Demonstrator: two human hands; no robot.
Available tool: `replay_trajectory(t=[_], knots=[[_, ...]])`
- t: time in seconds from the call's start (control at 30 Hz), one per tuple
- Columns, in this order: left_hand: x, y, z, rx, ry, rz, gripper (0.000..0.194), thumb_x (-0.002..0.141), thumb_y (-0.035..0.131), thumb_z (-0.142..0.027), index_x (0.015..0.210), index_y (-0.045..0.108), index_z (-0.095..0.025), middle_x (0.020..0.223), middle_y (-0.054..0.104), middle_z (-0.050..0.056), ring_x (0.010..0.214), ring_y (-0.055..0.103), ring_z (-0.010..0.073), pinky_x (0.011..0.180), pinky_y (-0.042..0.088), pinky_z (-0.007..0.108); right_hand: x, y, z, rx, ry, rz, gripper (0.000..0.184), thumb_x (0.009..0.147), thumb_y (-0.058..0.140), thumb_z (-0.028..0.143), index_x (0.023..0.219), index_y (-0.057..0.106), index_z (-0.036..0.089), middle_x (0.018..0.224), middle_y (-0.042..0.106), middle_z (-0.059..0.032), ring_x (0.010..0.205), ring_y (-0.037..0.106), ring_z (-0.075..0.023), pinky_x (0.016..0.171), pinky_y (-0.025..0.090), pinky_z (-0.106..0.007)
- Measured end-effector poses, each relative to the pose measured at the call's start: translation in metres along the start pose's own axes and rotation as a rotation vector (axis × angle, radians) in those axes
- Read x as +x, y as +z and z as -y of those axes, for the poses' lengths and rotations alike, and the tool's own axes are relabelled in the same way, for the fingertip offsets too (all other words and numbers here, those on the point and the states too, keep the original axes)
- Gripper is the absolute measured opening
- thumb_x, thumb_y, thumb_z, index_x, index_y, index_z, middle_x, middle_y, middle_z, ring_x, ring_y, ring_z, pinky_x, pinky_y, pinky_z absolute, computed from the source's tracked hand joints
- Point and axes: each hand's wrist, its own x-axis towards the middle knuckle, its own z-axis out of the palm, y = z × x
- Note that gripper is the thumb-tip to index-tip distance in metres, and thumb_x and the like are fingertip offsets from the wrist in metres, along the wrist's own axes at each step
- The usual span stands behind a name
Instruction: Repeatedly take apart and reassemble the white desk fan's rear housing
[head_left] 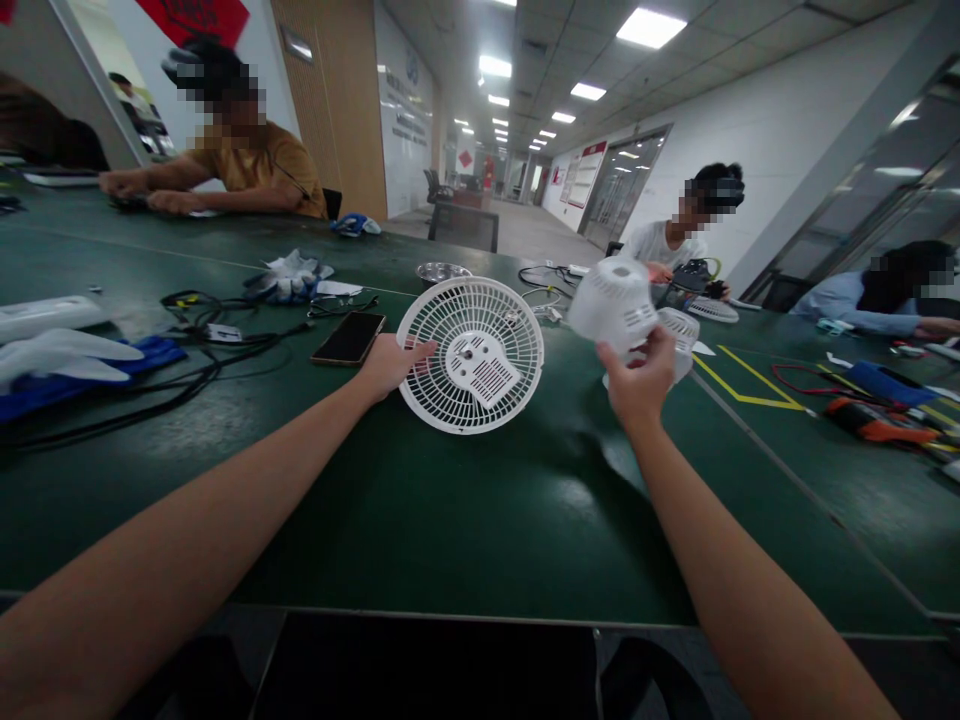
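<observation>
My left hand [390, 366] is closed on the left rim of a round white fan grille [471, 355], thumb over its front. The grille is tilted up toward me, with a slotted plate at its middle. Over the table on the right, my right hand [642, 378] grips a white plastic fan housing [613, 300], which has a rounded vented shell; it is slightly blurred. A second slotted white part [679, 335] shows just behind those fingers; whether it joins the housing I cannot tell. A dark phone [349, 338] lies beside my left hand.
On the green table [480, 530] black cables [195, 375] and gloves [289, 275] lie to the left. A metal bowl [442, 272] stands behind the grille. An orange-and-black tool [877, 421] is at the far right. Co-workers [255, 165] sit across the table.
</observation>
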Motion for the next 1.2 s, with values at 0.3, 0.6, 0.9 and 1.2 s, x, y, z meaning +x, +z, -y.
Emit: replay_trajectory(t=[0.3, 0.6, 0.9, 1.2], knots=[[0.003, -0.002, 0.003, 0.016, -0.027, 0.000, 0.025, 0.076, 0.079, -0.032, 0.088, 0.073, -0.012, 0.087, 0.076, 0.014, 0.069, 0.072, 0.0226, 0.068, 0.061, 0.036, -0.041, 0.034, -0.003, -0.258, 0.129, 0.601, 0.073, 0.066, 0.075, 0.066, 0.116, 0.056, 0.016, 0.105, 0.069, -0.0147, 0.091, 0.066, -0.0299, 0.084, 0.051, -0.045], [0.001, 0.000, 0.002, -0.019, -0.020, -0.004, 0.025, 0.074, 0.079, -0.031, 0.088, 0.072, -0.012, 0.086, 0.076, 0.013, 0.070, 0.072, 0.0230, 0.070, 0.061, 0.037, 0.003, -0.008, 0.003, -0.295, -0.022, -0.134, 0.063, 0.069, 0.075, 0.040, 0.125, 0.050, 0.023, 0.134, 0.046, -0.0152, 0.131, 0.040, -0.0371, 0.108, 0.031, -0.060], [0.000, -0.003, -0.001, 0.019, -0.050, -0.007, 0.023, 0.075, 0.079, -0.032, 0.087, 0.071, -0.013, 0.085, 0.076, 0.013, 0.071, 0.073, 0.0244, 0.066, 0.062, 0.037, 0.023, -0.012, -0.069, -0.133, 0.355, -0.174, 0.081, 0.061, 0.076, 0.036, 0.133, 0.045, 0.019, 0.124, 0.060, -0.0143, 0.114, 0.058, -0.0323, 0.103, 0.041, -0.050], [0.004, -0.004, 0.004, 0.056, -0.048, 0.009, 0.025, 0.073, 0.080, -0.034, 0.082, 0.071, -0.013, 0.078, 0.076, 0.012, 0.068, 0.072, 0.0250, 0.065, 0.061, 0.036, 0.013, -0.015, -0.033, -0.271, 0.077, -0.233, 0.067, 0.069, 0.059, 0.026, 0.134, 0.047, 0.021, 0.146, 0.044, -0.0167, 0.139, 0.037, -0.0352, 0.111, 0.030, -0.059]])
